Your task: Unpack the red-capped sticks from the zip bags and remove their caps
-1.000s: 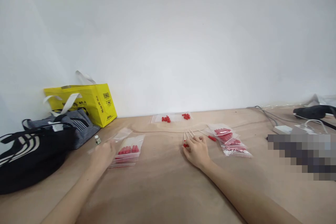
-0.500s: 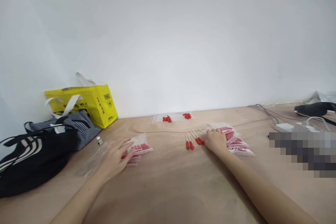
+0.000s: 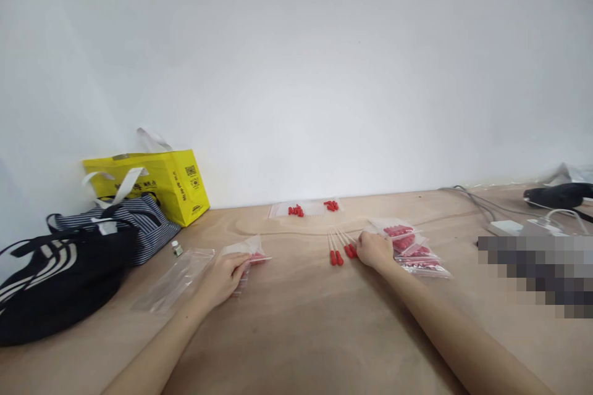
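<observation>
My left hand lies flat, fingers stretched, on a small stack of clear zip bags with red pieces. An empty clear bag lies just left of it. My right hand rests on the wooden table with its fingers curled, the tips pinched at the red bulb of the nearest of three thin red-bulbed droppers. Right behind that hand sits a pile of filled zip bags.
At the left stand a yellow tote, a striped bag and a black bag, with a tiny bottle beside them. Clear bags with red pieces lie by the wall. A power strip with cables sits right.
My right hand went from the droppers to the bag pile and came back left to the droppers, now fanned out. My left hand slid right onto the bag stack, uncovering the empty bag.
</observation>
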`<move>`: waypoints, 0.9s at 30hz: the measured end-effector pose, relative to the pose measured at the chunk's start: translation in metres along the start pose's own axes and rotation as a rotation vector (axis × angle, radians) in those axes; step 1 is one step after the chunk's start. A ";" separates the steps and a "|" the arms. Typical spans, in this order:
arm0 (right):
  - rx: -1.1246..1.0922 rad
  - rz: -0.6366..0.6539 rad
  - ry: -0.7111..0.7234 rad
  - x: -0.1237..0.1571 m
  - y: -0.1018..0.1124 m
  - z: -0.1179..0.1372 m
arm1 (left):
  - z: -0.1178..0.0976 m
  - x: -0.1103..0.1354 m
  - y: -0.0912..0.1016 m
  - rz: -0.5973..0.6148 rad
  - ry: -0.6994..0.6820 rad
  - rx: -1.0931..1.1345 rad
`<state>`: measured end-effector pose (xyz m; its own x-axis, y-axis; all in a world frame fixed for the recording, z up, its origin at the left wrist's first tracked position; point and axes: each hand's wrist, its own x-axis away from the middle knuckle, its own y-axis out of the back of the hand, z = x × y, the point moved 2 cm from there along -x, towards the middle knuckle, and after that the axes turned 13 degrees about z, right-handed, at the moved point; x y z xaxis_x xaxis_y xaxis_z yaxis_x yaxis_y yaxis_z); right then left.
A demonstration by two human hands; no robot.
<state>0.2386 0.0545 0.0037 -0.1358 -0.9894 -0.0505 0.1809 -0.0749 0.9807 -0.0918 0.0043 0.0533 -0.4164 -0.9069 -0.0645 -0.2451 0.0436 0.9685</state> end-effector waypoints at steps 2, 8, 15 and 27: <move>-0.043 0.016 0.005 0.001 -0.001 0.002 | -0.006 -0.003 -0.004 -0.118 0.030 -0.025; -0.167 0.033 0.060 0.006 0.002 0.005 | -0.045 -0.025 -0.035 -0.205 -0.064 0.017; -0.241 -0.071 0.219 0.029 0.007 0.019 | -0.074 -0.030 -0.064 -0.047 -0.135 0.030; -0.159 -0.102 0.708 0.054 -0.016 0.063 | -0.082 -0.032 -0.064 -0.122 -0.242 0.015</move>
<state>0.1666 0.0105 -0.0027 0.4926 -0.8159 -0.3027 0.3475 -0.1344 0.9280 0.0086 -0.0040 0.0130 -0.5797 -0.7792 -0.2384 -0.3191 -0.0521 0.9463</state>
